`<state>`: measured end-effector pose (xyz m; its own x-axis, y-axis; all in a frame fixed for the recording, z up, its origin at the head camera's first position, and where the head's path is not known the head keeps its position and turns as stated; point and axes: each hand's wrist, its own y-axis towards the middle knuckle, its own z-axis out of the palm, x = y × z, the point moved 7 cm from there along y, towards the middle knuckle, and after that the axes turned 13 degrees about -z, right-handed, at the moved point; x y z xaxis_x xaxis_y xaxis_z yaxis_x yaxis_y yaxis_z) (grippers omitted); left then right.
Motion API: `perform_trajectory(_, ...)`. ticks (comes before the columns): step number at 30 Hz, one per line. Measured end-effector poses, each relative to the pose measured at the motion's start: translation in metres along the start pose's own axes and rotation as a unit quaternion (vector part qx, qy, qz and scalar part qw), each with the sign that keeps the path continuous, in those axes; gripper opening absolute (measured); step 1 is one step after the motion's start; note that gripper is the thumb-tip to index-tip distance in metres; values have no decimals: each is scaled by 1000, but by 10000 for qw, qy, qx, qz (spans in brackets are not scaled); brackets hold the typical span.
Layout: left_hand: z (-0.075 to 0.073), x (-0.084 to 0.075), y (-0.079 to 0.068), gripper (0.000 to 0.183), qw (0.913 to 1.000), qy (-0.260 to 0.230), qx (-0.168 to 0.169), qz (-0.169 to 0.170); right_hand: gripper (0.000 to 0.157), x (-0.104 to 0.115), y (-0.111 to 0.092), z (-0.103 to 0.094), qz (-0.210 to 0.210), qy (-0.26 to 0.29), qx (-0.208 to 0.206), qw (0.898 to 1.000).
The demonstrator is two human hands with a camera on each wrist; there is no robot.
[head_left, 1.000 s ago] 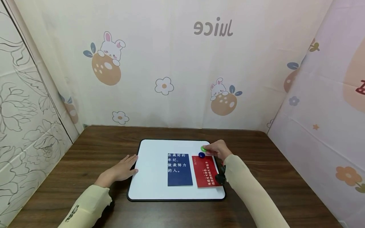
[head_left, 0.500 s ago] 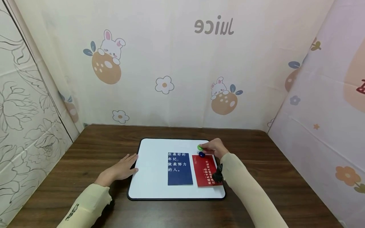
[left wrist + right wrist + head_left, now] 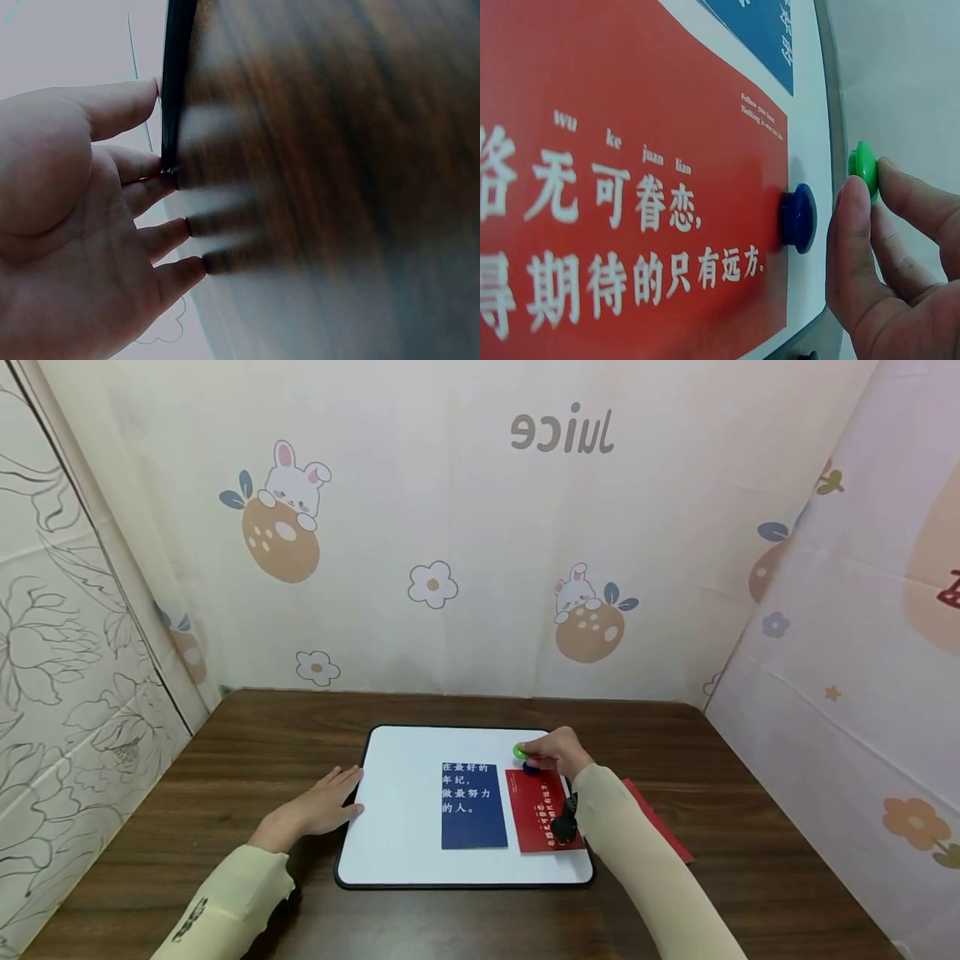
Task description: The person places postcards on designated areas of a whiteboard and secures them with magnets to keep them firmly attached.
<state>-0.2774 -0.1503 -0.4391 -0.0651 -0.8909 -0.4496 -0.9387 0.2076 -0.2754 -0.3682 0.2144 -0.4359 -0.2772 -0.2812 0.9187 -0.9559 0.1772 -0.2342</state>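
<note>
The right hand (image 3: 558, 748) is sliding a little leftward over the upper right of the whiteboard (image 3: 401, 860), carrying the green magnet (image 3: 865, 166) towards the dark blue card's (image 3: 474, 818) side; its fingers are pinching that magnet, which is seemingly hanging clear of the board, so it is probably not pinning anything yet; the dark blue magnet (image 3: 804, 217) is sitting at the red card's (image 3: 536, 814) top edge, partly covered by the hand in the head view, so that card is apparently already being held; the forearm's shift is also baring a strip of another red sheet (image 3: 656, 818) on the worktop (image 3: 765, 860) beside the board; the left hand (image 3: 318, 806) is staying at the board's left edge, its fingers spread and touching the frame, apparently steadying it.
</note>
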Motion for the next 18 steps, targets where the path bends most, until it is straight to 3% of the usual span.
perform_trajectory(18,1,0,-2,63,10000,-72,-45,39,33,4,-6,16,-30,100,161,9998)
